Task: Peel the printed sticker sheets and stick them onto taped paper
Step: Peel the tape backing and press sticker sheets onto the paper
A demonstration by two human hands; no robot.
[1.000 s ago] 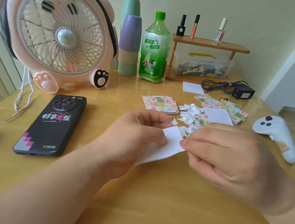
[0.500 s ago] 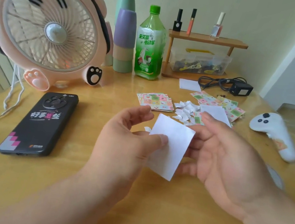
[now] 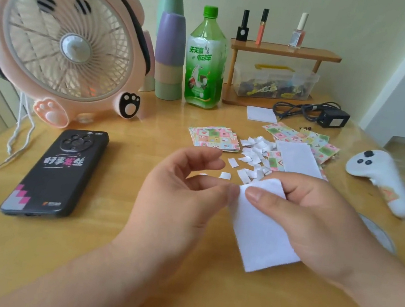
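Above the table's middle I hold a white paper sheet (image 3: 260, 231), its blank side facing me. My right hand (image 3: 317, 219) grips it, thumb pressed on its upper front and fingers behind. My left hand (image 3: 179, 197) pinches the sheet's upper left edge with thumb and a finger, the other fingers curled loosely above. A stack of printed sticker sheets (image 3: 214, 137) lies beyond my hands. More printed sheets (image 3: 310, 140) lie to the right with a white sheet (image 3: 297, 157) on top. Small white peeled scraps (image 3: 252, 157) are scattered between them.
A black phone (image 3: 58, 172) lies at the left, in front of a pink fan (image 3: 63, 40). Stacked cups (image 3: 170, 52), a green bottle (image 3: 205, 62) and a wooden shelf (image 3: 283, 50) stand at the back. A white controller (image 3: 382, 178) lies at right. A black adapter (image 3: 331, 118) sits behind.
The sheet has passed from my left hand's grip into my right hand's and now hangs lower and further right. My left hand now only pinches its upper edge.
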